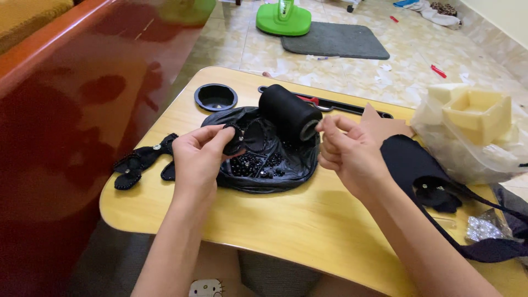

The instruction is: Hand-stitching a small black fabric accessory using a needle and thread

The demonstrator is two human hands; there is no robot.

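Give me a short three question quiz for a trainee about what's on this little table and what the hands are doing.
1. True or false: the left hand pinches a black fabric piece.
2. What lies in the black bag? A) beads B) coins C) screws
3. Which thing lies nearest the right hand?

Key: 1 true. 2 A, black beads. 3 the black spool, on its side on the bag.

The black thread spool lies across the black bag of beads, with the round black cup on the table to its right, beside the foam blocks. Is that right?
Not quite. In the head view the round black cup sits to the left of the black thread spool, at the table's far edge, well away from the foam blocks. The spool does lie across the black bag of beads.
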